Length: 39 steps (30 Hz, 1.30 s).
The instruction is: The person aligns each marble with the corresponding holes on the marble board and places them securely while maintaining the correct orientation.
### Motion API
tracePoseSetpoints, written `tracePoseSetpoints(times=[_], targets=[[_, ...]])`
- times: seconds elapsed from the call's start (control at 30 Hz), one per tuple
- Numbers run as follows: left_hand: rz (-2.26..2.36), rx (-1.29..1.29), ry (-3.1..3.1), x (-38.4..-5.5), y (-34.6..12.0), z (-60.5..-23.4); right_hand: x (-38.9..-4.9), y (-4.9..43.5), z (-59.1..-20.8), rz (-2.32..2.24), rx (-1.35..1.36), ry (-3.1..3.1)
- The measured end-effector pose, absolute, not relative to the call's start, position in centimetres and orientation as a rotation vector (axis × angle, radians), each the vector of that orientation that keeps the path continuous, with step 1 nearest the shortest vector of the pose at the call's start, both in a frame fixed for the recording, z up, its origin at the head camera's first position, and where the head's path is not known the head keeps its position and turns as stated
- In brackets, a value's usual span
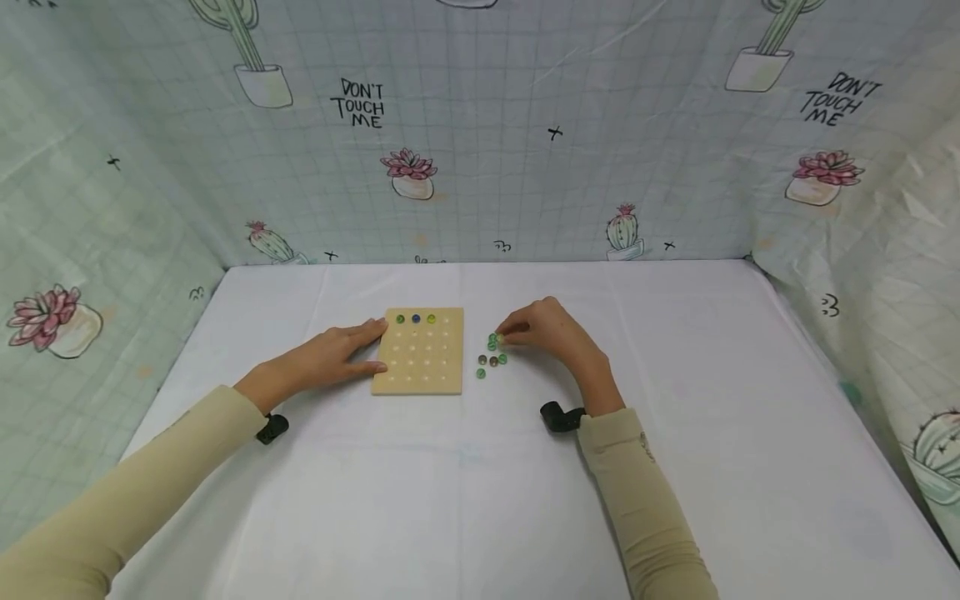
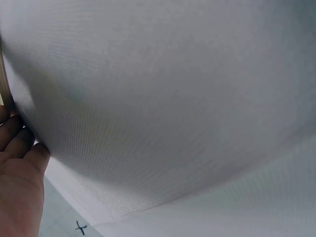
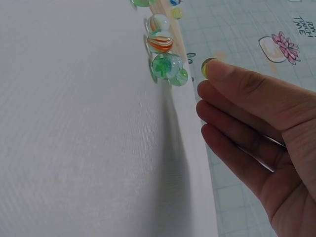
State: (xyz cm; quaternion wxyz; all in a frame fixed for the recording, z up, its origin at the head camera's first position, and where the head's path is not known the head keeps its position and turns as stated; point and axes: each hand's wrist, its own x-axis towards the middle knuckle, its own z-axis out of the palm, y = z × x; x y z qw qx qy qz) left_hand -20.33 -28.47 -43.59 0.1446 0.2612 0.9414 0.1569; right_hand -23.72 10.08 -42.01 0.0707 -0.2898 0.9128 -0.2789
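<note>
In the head view a square wooden board (image 1: 417,387) with rows of small hollows lies on the white table. Its far row holds a green marble (image 1: 400,319), a blue marble (image 1: 416,319) and a yellow marble (image 1: 431,319). My left hand (image 1: 330,354) rests along the board's left edge, fingers stretched out and thumb apart. To the right of the board, my right hand (image 1: 551,329) pinches another yellow marble (image 3: 205,68) between thumb and fingertips, partly hidden by the thumb. Close by lie several loose marbles, among them an orange-swirled one (image 3: 160,41) and a green-swirled one (image 3: 166,66).
A white cloth (image 1: 465,492) covers the table. Patterned sheets (image 1: 480,150) with cactus drawings hang behind and at both sides. Black wrist cameras (image 1: 561,417) sit below the hands, near the cloth.
</note>
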Motion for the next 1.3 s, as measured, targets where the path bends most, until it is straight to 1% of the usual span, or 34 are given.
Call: tracePoseSetpoints(times=[0.27,0.8,1.3], targets=[[0.445,0.73,2.715,-20.4,-28.4,-43.5,-24.1,9.4,-41.7,-0.877,-0.858,2.731],[0.446,0.706,2.713,-20.3,-28.4,-43.9,-25.0,8.2,-41.5,-0.965,-0.934,2.709],[0.418,0.687,2.713,-20.4,-28.2,-43.5,-25.6,7.7,-40.9,-1.101,-0.918,2.676]])
